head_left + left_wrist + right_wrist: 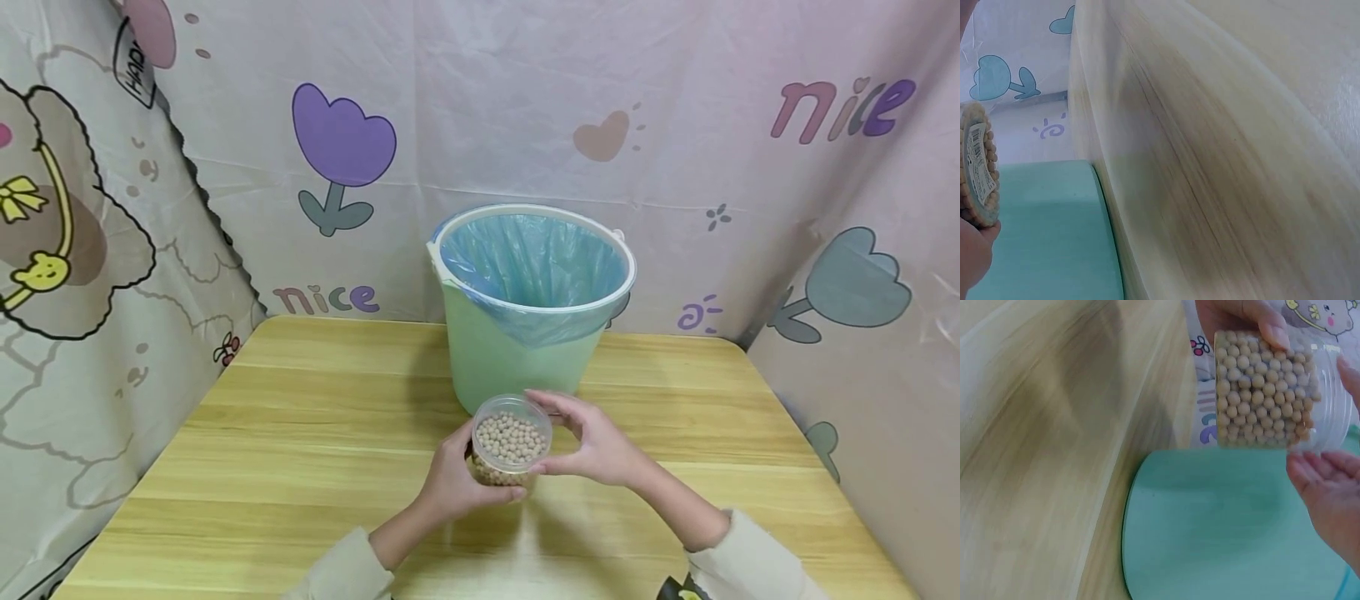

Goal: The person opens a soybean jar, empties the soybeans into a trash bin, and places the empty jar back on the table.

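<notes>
Beige balls [512, 437] | in clear jar [497, 470] | held between both hands [456, 482] [598, 443]

left fingers [501, 494] curled, gripping | right fingers [561, 403] curved opposite thumb [558, 464] | forearms [678, 507] angled inward

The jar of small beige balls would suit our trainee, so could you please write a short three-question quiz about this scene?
1. True or false: the jar is inside the bucket.
2. What lines the bucket: A) newspaper, B) blue bag, C) towel?
3. Which view shows the label on the jar's base?

Key: 1. False; the left hand and right hand hold it. 2. B. 3. The left wrist view.
</notes>
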`<state>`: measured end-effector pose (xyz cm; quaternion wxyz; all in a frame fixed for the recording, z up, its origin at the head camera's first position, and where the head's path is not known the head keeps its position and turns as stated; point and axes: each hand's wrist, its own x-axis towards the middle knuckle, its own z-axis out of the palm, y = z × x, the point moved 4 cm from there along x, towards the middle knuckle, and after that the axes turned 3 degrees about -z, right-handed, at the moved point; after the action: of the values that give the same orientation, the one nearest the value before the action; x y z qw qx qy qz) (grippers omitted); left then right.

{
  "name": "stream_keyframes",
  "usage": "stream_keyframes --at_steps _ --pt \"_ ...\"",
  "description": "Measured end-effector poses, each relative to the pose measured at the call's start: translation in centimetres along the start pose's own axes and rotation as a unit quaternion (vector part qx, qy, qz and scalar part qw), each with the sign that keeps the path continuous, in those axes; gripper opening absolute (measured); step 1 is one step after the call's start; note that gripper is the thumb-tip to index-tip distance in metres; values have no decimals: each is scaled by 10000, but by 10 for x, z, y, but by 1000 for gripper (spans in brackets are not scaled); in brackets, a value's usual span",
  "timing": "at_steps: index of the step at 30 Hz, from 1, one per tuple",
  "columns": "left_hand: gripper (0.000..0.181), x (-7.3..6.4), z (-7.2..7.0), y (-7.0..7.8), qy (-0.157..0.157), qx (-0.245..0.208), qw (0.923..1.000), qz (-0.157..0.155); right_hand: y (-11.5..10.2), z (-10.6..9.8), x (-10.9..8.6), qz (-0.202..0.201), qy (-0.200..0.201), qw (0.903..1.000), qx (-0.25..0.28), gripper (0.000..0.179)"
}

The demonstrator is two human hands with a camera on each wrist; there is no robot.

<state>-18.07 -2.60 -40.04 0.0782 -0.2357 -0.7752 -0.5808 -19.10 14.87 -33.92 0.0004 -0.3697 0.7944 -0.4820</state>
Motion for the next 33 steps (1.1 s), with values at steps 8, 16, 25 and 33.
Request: stream_keyframes --at_steps 8,16,25,33 --pt "85 0 9 1 206 152 9997 18 -12 11 5 162 200 9898 -1403 91" --pt "85 -2 10 -2 126 105 9998 -129 -16 13 9 160 58 9871 -1592 88" --pt "86 -5 8 -3 -164 80 9998 101 -18 9 12 26 -468 9878 -1486 87" --pt "89 -9 9 -8 -415 15 9989 237 -20 8 12 -21 -1152 9848 -1303 88"
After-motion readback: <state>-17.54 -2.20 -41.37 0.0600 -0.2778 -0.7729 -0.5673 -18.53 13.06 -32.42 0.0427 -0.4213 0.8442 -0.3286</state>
